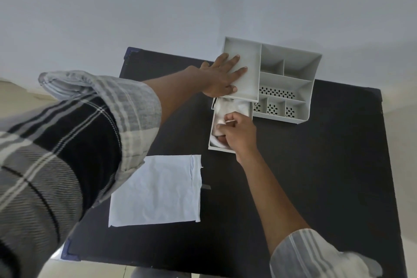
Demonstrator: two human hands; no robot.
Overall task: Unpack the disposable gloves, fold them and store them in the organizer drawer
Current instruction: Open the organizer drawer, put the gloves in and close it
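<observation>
One grey desk organizer [291, 88] sits at the far side of one black table [316, 187], its single drawer [213, 142] pulled out. The left hand [222, 77] lies flat, fingers spread, on the organizer's top. The right hand [239, 134], fingers curled, presses folded translucent gloves [234, 107] into the drawer. One empty white packet [158, 190] lies nearer.

I have one view only, from a wide-angle camera worn on the person's head. It looks forward and steeply down onto a dark table [293, 187], close enough that both forearms reach in from the bottom edge. The left sleeve [67, 142] fills the lower left corner, very near the lens. The pale wall [180, 7] takes the upper third. Straight edges bow outward toward the frame borders.
</observation>
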